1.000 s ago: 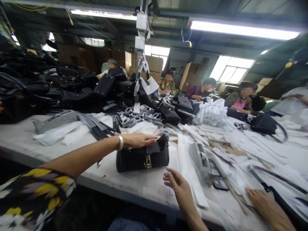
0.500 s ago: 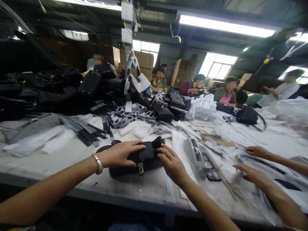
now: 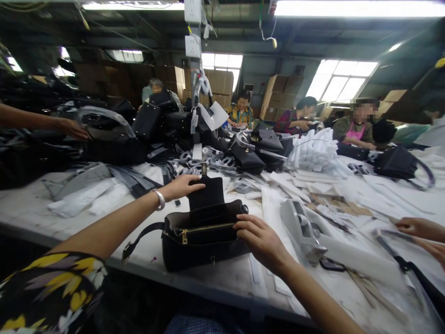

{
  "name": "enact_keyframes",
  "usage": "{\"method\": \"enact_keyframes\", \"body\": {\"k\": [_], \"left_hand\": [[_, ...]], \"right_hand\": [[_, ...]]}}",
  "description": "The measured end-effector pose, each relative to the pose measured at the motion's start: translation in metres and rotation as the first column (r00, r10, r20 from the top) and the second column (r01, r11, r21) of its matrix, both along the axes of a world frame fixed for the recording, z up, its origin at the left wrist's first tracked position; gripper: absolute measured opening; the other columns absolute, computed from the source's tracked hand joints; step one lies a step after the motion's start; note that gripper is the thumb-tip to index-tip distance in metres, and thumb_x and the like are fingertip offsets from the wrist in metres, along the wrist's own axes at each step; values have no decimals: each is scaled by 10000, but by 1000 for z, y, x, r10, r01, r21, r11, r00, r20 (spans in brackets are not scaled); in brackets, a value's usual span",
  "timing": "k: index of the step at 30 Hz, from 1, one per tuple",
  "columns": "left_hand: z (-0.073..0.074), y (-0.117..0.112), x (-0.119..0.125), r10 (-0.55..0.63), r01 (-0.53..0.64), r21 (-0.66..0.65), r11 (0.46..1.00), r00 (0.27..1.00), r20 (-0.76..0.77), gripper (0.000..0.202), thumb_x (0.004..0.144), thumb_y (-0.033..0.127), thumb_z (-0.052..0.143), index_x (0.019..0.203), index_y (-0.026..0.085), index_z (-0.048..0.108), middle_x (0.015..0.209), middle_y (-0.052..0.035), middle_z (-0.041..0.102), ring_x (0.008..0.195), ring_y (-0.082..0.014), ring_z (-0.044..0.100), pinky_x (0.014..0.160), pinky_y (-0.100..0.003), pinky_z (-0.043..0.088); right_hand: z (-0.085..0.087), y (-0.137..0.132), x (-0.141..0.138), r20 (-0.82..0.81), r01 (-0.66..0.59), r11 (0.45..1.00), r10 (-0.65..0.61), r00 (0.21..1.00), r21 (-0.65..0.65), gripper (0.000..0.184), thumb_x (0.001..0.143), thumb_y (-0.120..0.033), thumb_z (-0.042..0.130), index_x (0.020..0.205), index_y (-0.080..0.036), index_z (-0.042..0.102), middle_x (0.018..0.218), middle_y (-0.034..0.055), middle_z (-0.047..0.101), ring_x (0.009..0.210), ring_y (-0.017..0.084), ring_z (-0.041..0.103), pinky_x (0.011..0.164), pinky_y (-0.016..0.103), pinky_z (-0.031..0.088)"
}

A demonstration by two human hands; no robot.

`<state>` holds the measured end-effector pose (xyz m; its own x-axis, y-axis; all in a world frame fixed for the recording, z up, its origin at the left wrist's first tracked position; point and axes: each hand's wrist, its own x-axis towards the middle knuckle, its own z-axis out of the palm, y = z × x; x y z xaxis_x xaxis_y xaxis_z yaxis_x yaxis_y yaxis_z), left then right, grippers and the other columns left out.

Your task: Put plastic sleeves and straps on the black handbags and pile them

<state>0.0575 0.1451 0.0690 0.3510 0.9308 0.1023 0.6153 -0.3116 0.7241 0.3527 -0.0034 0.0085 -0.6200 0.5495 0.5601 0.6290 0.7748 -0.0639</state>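
Observation:
A small black handbag (image 3: 201,239) with a gold zip lies on the grey worktable (image 3: 215,273) in front of me. Its flap (image 3: 206,191) is lifted and stands open, a gold clasp at its top edge. My left hand (image 3: 181,186) pinches the flap's upper left edge; a silver bracelet circles that wrist. My right hand (image 3: 260,239) grips the bag's right end at the rim, fingers curled over it. A black strap (image 3: 139,239) trails from the bag's left side toward the table edge.
A heap of black handbags (image 3: 114,125) fills the back left, where another person's hand (image 3: 71,127) reaches in. White paper strips (image 3: 313,155) and a tape dispenser (image 3: 299,225) lie to the right. A co-worker's hands (image 3: 422,232) show at far right; several people sit behind.
The bag's flap was shut and is now lifted open by my left hand. My right hand moved from the table onto the bag's right end. The bag slid nearer the edge.

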Motion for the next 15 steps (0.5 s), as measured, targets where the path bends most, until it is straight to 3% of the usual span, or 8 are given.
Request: {"method": "enact_keyframes", "body": {"k": [3, 6, 12, 15], "left_hand": [[-8, -9, -6, -15, 19, -129, 991, 1000, 27, 637, 790, 585, 635, 1268, 166, 604, 951, -97, 728, 724, -227, 690, 615, -313, 546], [-7, -28, -19, -23, 36, -186, 982, 997, 72, 713, 826, 574, 600, 1417, 206, 443, 1011, -97, 710, 791, -222, 702, 663, -311, 550], [0, -86, -64, -32, 37, -268, 963, 999, 22, 540, 865, 633, 486, 1086, 185, 693, 1105, -95, 707, 1060, -277, 641, 891, -367, 520], [-6, -115, -80, -21, 18, -221, 975, 1000, -11, 494, 853, 609, 529, 1116, 227, 700, 1154, -60, 708, 1102, -273, 619, 978, -373, 474]], "right_hand": [[-5, -9, 1, -6, 26, 1000, -26, 1000, 3, 169, 940, -96, 501, 973, -196, 634, 1126, 59, 703, 1251, 253, 544, 988, 436, 538], [-13, -19, 5, -22, 81, 996, -81, 996, 25, 189, 935, -84, 496, 1009, -186, 637, 1230, 85, 665, 1309, 266, 495, 1009, 453, 534], [-27, -32, 5, -82, 163, 984, -157, 984, 73, 223, 924, -80, 512, 1076, -190, 632, 1361, 102, 580, 1372, 279, 417, 1034, 467, 525], [-27, -33, 0, -118, 167, 984, -159, 980, 58, 241, 912, -66, 506, 1084, -180, 630, 1356, 111, 580, 1377, 288, 406, 1046, 474, 513]]}}
